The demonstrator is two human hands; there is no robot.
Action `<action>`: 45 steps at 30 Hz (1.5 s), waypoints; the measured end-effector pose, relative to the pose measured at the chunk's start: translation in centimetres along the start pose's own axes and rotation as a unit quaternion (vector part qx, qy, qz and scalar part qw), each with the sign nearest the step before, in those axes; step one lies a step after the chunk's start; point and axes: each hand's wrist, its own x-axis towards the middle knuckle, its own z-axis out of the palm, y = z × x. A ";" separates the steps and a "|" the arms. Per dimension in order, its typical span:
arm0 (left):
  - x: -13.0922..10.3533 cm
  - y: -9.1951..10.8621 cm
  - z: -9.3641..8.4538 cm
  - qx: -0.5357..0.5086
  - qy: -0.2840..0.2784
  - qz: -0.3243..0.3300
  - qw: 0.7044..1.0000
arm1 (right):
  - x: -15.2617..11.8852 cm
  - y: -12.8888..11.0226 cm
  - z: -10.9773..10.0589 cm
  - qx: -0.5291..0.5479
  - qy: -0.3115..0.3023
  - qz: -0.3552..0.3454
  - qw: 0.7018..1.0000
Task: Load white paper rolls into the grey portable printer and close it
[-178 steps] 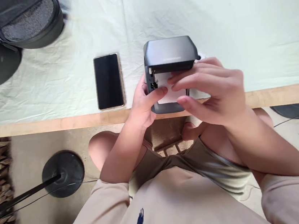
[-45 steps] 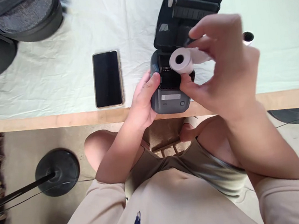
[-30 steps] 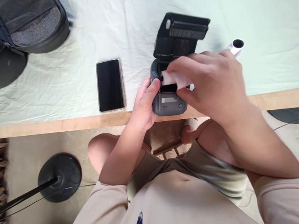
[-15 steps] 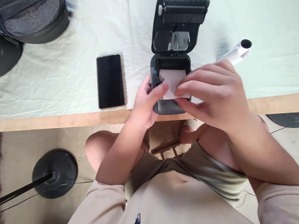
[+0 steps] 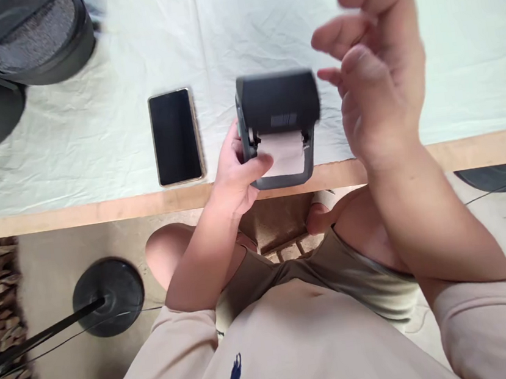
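Observation:
A dark grey portable receipt printer (image 5: pixel 279 100) sits at the front edge of the table. Its black lid is tilted partly down over the body. Below the lid, white paper (image 5: pixel 283 154) lies across the opening. My left hand (image 5: pixel 237 173) is wrapped around the printer's left side, and its thumb presses on the paper. My right hand (image 5: pixel 374 70) is raised to the right of the lid, apart from it, with bent fingers spread and somewhat blurred. Nothing shows in that hand.
A black smartphone (image 5: pixel 176 137) lies left of the printer. At the far left corner stands an open dark bag or case (image 5: pixel 41 40). The cloth-covered table ends in a wooden edge (image 5: pixel 99 213). Round black stand bases (image 5: pixel 109 296) are on the floor.
The printer lid has swung down from upright. My right hand has left the paper and moved up and right, and the white tube at the right is no longer visible. My left hand keeps its hold.

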 end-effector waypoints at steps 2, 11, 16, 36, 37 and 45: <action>-0.2 0.1 -0.1 -0.003 -0.003 -0.002 1.000 | -0.5 0.2 0.4 0.107 0.001 -0.002 0.994; -0.1 0.7 0.0 -0.028 -0.021 -0.043 0.998 | -1.8 2.0 3.6 0.205 -0.058 0.019 0.977; 0.6 0.5 -0.2 -0.034 -0.031 -0.054 0.997 | -1.4 3.5 3.3 0.204 -0.052 -0.011 0.977; 1.4 -0.5 -0.7 -0.061 0.011 -0.065 0.996 | -1.5 1.1 -0.2 0.202 -0.106 -0.001 0.974; 1.4 -0.5 -0.7 -0.070 0.015 -0.061 0.996 | -1.5 1.0 -0.4 0.195 -0.117 -0.005 0.974; 1.6 -0.5 -0.3 -0.104 0.052 -0.072 0.991 | -1.9 1.0 -0.7 0.048 -0.020 -0.121 0.991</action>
